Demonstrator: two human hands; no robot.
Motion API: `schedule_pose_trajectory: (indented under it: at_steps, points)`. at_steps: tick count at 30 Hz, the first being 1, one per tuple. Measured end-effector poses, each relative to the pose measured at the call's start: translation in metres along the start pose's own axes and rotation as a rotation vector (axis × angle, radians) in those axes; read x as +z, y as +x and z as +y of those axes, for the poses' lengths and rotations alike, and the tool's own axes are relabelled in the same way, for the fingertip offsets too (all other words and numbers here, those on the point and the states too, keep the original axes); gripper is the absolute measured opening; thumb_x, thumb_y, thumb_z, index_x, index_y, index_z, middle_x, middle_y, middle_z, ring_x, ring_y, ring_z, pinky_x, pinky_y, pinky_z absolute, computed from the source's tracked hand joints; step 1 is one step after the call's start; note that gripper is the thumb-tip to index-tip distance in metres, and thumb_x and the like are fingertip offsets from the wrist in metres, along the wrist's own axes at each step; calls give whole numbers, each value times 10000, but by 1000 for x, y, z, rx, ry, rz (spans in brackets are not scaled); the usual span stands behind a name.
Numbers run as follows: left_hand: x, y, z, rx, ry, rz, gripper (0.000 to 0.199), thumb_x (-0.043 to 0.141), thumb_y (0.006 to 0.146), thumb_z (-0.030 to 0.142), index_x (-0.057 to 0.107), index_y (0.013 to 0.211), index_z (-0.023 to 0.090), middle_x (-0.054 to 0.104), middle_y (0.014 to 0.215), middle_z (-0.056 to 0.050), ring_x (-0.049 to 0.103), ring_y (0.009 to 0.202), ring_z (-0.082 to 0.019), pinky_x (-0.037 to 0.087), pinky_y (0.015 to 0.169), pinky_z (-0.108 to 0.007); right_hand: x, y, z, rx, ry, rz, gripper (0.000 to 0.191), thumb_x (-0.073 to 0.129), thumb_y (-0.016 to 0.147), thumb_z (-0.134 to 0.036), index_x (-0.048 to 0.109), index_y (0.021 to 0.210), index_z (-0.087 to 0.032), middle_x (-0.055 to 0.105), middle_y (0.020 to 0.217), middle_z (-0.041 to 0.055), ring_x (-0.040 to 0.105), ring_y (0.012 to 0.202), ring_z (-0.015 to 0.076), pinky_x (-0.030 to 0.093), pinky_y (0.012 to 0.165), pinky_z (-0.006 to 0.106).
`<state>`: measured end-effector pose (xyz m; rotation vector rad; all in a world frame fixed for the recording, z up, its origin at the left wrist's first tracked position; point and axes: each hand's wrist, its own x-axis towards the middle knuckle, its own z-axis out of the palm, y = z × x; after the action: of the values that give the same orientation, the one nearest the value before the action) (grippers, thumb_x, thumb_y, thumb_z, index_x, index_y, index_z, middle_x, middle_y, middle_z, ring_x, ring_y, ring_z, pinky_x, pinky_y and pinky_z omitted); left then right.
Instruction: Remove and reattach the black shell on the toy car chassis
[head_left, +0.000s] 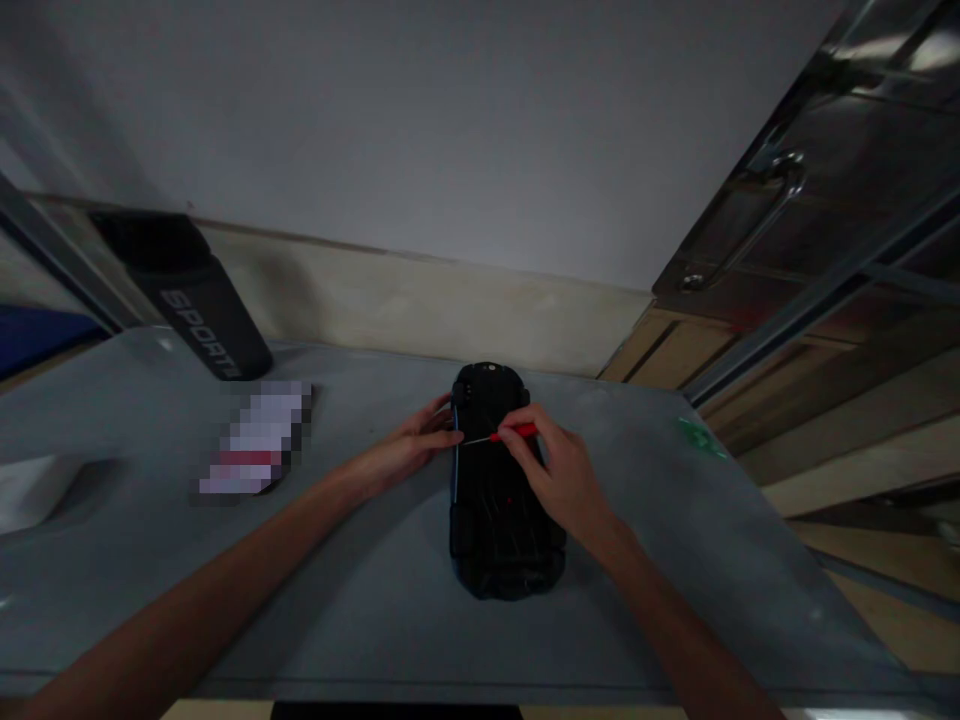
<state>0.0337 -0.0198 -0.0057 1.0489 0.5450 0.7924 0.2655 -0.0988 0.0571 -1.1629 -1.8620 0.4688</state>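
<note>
A toy car point(499, 500) lies upside down on the grey table, its black underside up and a wheel showing near each corner. My left hand point(420, 440) is at the car's left side, thumb on its edge and fingers against its flank. In my right hand point(551, 465) is a screwdriver with a red handle point(523, 430), pinched between thumb and fingers. Its thin metal shaft points left across the underside, with the tip near my left thumb. Whether the tip touches the car is too small to tell.
A black bottle marked SPORTS point(202, 300) stands at the back left. A blurred flat item point(259, 435) lies before it, and a white object point(34, 490) at the far left. Green scrap point(701, 437) lies near the right edge of the table point(360, 620). A wall is behind.
</note>
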Motion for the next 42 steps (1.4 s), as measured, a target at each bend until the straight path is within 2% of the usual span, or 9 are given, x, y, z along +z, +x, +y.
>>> schedule_pose_trajectory:
  at_steps: [5,10,13,18,25,29,34,39,42]
  points:
    - [4,1,3,-50,-46,69,848,950,834,214,624,1614,290,655,1673,-108,468,1664,-362,287,1405,-522,-8,17,-13,-114,-153,-125,140,545,1167,-293,632,1068,-249,796,1033,61,777,965,224,578,905,353]
    - [2,2,1,-16,-52,62,726,964,811,197,724,1492,273,750,1533,-92,559,1575,-342,379,1329,-472,-18,53,-51,-96,-530,-419,132,584,1181,-261,695,1151,-197,811,1019,77,772,940,237,495,813,333]
    - [0,3,-2,19,-57,56,620,985,792,200,781,1376,245,802,1412,-108,627,1487,-330,421,1271,-448,-16,70,-74,-82,-670,-504,183,603,1183,-291,741,1167,-172,835,1014,97,776,915,239,443,764,336]
    - [3,2,0,49,-54,23,566,996,770,212,801,1301,242,834,1324,-95,660,1436,-331,461,1205,-410,-7,76,-92,-29,-780,-533,278,526,1204,-291,764,1192,-148,854,1058,135,789,933,257,427,749,362]
    - [3,2,1,23,-61,46,565,989,738,207,802,1270,233,827,1359,-97,684,1412,-330,480,1194,-408,-12,77,-86,-86,-616,-576,151,605,1120,-173,715,1222,-185,835,1119,81,763,989,221,440,778,339]
    - [-1,2,0,37,-41,41,399,974,787,232,818,1154,218,832,1341,-109,706,1357,-304,479,1194,-400,-13,82,-85,-106,-674,-599,181,565,1167,-211,724,1253,-219,846,1082,59,759,944,221,393,742,354]
    - [2,2,2,54,-50,11,350,982,760,202,829,1074,229,851,1223,-90,666,1421,-308,464,1208,-395,-10,82,-85,-64,-808,-559,250,504,1198,-279,745,1211,-214,849,1043,81,757,906,234,336,702,368]
    - [3,1,4,26,-61,18,558,967,761,185,801,1291,245,834,1347,-91,666,1438,-314,457,1212,-404,-15,79,-85,-54,-720,-558,220,525,1156,-229,699,1263,-148,840,1082,119,751,924,231,375,730,356]
    - [2,1,3,16,-73,39,613,990,733,191,797,1312,250,822,1397,-97,692,1398,-314,473,1186,-392,-19,79,-85,-68,-656,-619,155,577,1130,-193,696,1227,-169,834,1115,101,745,957,221,382,741,342]
